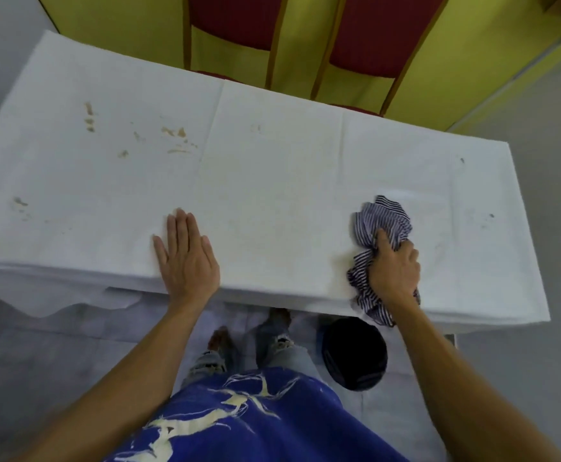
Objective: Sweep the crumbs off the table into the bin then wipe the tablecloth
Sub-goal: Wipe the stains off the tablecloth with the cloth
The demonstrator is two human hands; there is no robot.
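Tablecloth (272, 181): white, covers the tabletop.
Crumbs (175, 141): brown, scattered toward the far left corner.
Left grip (185, 258): flat, fingers straight, palm down at the near edge.
Right grip (394, 265): fingers curled round a striped cloth (384, 221) at the near edge, right end.
Bin (354, 353): black, on the floor just below that cloth.

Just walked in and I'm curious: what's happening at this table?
A person is cleaning a white tablecloth. The right hand grips a striped rag at the near edge, just above a black bin on the floor. The left hand lies flat on the tablecloth. Brown marks show on its left side.
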